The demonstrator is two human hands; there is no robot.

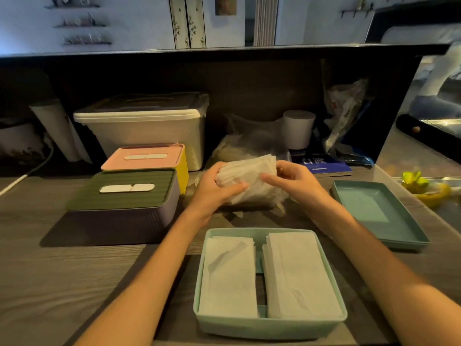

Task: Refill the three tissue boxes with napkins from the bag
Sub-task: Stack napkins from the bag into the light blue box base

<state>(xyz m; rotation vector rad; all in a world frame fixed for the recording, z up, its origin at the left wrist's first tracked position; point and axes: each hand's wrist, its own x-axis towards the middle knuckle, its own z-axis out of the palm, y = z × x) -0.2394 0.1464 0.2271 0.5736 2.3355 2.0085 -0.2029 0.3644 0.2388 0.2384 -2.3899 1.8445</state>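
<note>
An open teal tissue box (269, 325) sits at the near edge of the table with two stacks of white napkins (296, 273) lying side by side in it. Its teal lid (379, 213) lies upturned to the right. Beyond the box, my left hand (217, 188) and my right hand (294, 179) together grip a bundle of napkins in a clear plastic bag (249, 173), held just above the table. On the left stand two closed boxes: a purple one with a green lid (124, 196) and a yellow one with a pink lid (147, 156).
A white storage bin (147, 121) stands behind the closed boxes. A paper roll (298, 128), plastic bags (344, 113) and a blue booklet (321, 163) sit at the back right. A yellow-green object (424, 186) lies far right. A white cable (25, 173) runs at the left.
</note>
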